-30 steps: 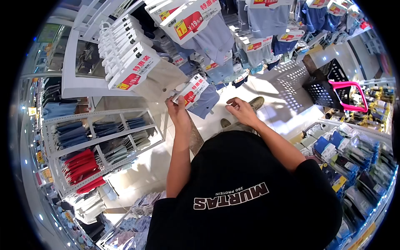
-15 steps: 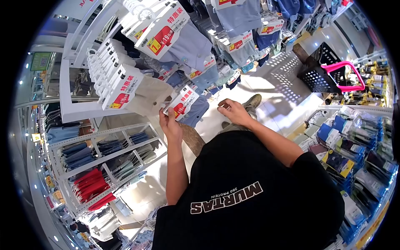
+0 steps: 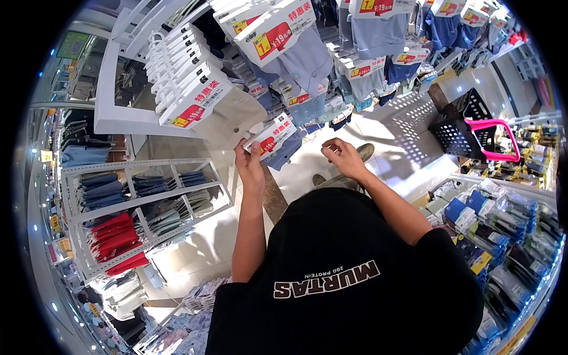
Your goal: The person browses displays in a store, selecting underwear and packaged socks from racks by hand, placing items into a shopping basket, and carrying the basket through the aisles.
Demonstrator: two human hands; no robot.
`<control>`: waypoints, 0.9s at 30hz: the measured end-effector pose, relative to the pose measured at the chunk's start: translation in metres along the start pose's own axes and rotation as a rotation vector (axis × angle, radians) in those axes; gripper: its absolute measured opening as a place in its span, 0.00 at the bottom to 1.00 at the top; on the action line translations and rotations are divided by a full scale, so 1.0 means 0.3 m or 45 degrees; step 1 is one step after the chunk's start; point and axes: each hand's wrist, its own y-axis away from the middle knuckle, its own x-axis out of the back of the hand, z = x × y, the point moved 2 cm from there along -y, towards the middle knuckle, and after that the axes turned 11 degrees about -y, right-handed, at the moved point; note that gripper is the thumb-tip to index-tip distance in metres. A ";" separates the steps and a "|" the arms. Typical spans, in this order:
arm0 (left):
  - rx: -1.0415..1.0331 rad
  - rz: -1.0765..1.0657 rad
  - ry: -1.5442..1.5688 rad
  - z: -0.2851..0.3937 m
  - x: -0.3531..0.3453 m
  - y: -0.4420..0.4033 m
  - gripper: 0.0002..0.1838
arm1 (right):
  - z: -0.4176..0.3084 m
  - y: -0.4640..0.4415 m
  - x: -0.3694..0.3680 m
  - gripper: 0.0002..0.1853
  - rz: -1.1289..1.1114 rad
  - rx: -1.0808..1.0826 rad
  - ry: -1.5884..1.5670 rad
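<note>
My left hand (image 3: 251, 165) pinches the lower left end of a white hanger card (image 3: 271, 137) with a red price label. Blue shorts (image 3: 283, 158) hang from this card, partly hidden behind it. Just beyond that hand, beige shorts (image 3: 234, 117) hang at the front of a row of white hangers (image 3: 177, 77) with similar cards. My right hand (image 3: 346, 158) is in the air to the right of the blue shorts, touching nothing I can see. Its fingers are loosely curled, with a gap to the thumb.
More shorts on carded hangers (image 3: 284, 35) fill the rack ahead. A black basket (image 3: 455, 127) with a pink handle stands on the floor at right. Packaged goods (image 3: 503, 236) line the right side. A low white rack (image 3: 148, 210) of folded-looking clothes is at left.
The view has shifted, so the racks ahead appear further right and the lower-left rack higher. My left hand keeps its hold on the hanger card. My right hand stays raised beside it.
</note>
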 end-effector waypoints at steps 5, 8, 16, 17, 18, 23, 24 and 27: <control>0.032 -0.005 0.078 -0.028 0.019 -0.002 0.17 | -0.014 0.010 -0.006 0.20 0.002 0.015 0.033; 0.132 -0.051 0.099 0.005 0.019 0.011 0.16 | -0.016 0.011 -0.012 0.20 0.006 0.028 -0.065; 0.438 -0.262 0.089 0.046 -0.140 0.119 0.18 | -0.147 0.013 -0.034 0.22 -0.108 -0.236 -0.831; 0.463 -0.241 0.128 0.039 -0.165 0.135 0.19 | -0.159 0.020 -0.031 0.22 -0.073 -0.155 -0.658; 0.486 -0.222 0.168 0.047 -0.196 0.151 0.19 | -0.209 0.029 -0.036 0.21 -0.037 -0.073 -0.483; 0.610 -0.428 0.448 0.054 -0.254 0.220 0.22 | -0.106 -0.024 -0.020 0.21 0.126 -0.192 -1.066; 0.663 -0.564 0.468 0.045 -0.251 0.235 0.21 | -0.141 -0.010 -0.014 0.21 0.142 -0.272 -1.278; 0.621 -0.759 0.316 0.050 -0.251 0.273 0.20 | -0.098 -0.026 0.009 0.21 0.110 -0.451 -1.531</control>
